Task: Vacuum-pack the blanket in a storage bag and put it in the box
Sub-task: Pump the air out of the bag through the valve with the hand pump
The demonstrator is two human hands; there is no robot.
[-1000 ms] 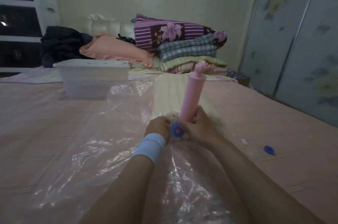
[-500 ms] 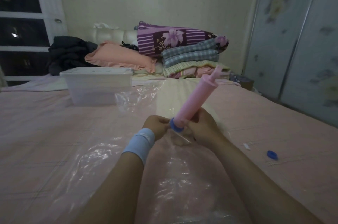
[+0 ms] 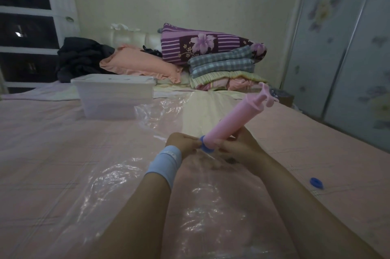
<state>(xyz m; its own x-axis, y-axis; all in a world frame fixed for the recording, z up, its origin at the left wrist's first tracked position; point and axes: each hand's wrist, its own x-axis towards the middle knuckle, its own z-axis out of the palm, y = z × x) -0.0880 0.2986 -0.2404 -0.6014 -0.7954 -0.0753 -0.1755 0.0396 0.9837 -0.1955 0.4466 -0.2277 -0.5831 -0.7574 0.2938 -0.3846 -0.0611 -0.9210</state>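
Note:
A clear plastic storage bag (image 3: 118, 187) lies flat across the pink bed, and a pale yellow folded blanket (image 3: 209, 111) shows inside its far end. A pink hand pump (image 3: 234, 119) leans up and to the right, its blue base (image 3: 205, 146) lifted just above the bag. My right hand (image 3: 238, 149) grips the lower barrel. My left hand (image 3: 182, 145), with a light blue wristband, pinches the blue base from the left. The bag's valve is hidden under my hands. A white translucent box (image 3: 114, 98) with its lid on sits at the back left.
A small blue cap (image 3: 316, 182) lies on the bedspread to the right. Pillows and folded blankets (image 3: 219, 64) are stacked at the headboard. A dark heap of clothes (image 3: 80, 58) lies beside a drawer unit (image 3: 27, 26) at left. Wardrobe doors (image 3: 346, 51) line the right side.
The pump has tipped from nearly upright over to the right, and its blue base has lifted off the bag. Both hands have kept their hold; the view has shifted down.

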